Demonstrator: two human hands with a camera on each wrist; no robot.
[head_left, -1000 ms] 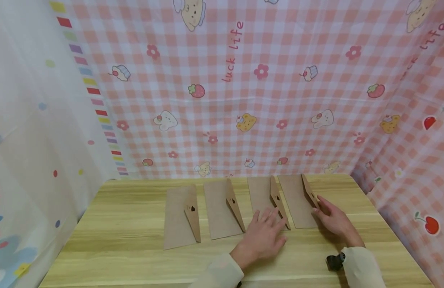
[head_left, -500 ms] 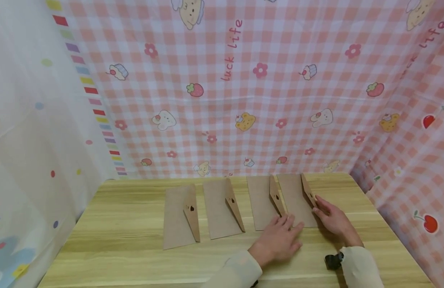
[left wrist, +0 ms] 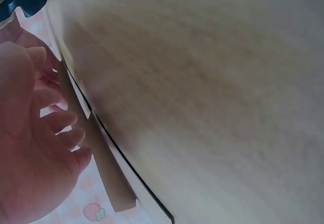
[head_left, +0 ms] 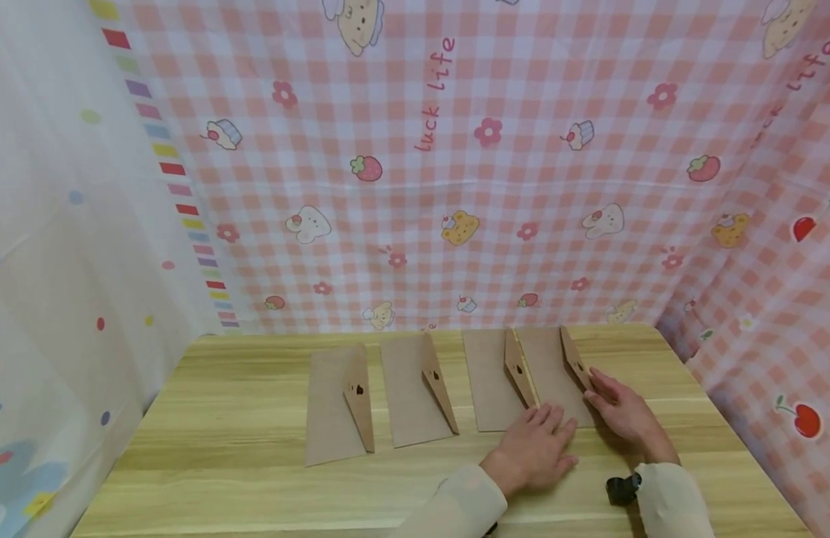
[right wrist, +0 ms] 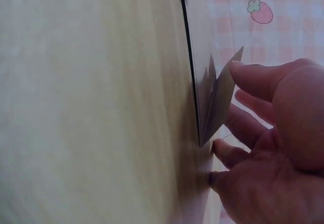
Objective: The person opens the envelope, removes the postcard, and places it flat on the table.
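Several brown kraft-paper envelopes lie in a row, each with its flap raised along the right side and a dark mark on the flap. At the rightmost envelope (head_left: pixel 552 366), my right hand (head_left: pixel 626 411) has its thumb and forefinger around the flap edge. In the right wrist view, the thumb lies against the flap (right wrist: pixel 223 97) and lower fingertips rest by the fold. My left hand (head_left: pixel 536 448) lies palm down, fingers relaxed, over the near ends of that envelope and the one left of it (head_left: pixel 485 381). Its fingertips overlap both.
Two more envelopes, one at far left (head_left: pixel 334 403) and one beside it (head_left: pixel 411 388), lie on the wooden table (head_left: pixel 240 448). A checked pink cloth (head_left: pixel 401 202) hangs behind the table. A small black device (head_left: pixel 623 489) sits at my right wrist.
My left hand has slid right, from over the third envelope to the near ends of the two rightmost ones. The rightmost envelope has shifted slightly left; the right hand stays at its flap.
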